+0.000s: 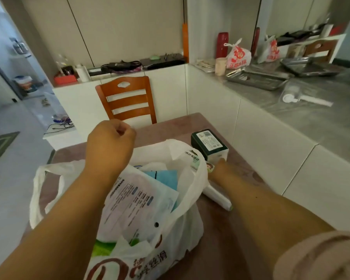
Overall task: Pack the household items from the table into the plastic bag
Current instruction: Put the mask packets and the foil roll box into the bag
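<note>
The plastic bag (170, 209) stands on the bench (240, 229) in front of the person, already holding a printed packet (133, 201) and a blue item (166, 177). The left hand (109, 146) is above the bag mouth, its fingers curled together into a fist, probably holding a handle up, though I cannot see the handle inside; the right hand (217, 168) reaches behind the bag's rim toward the dark green box (209, 145), and I cannot tell how its fingers are set. To do this step well, keep the mouth wide and lift the box over the rim, not through it; a white roll (218, 197) also waits beside the bag. The box sits near the far right edge of the bench, so draw it inward; the chair (127, 100) behind leaves room.
</note>
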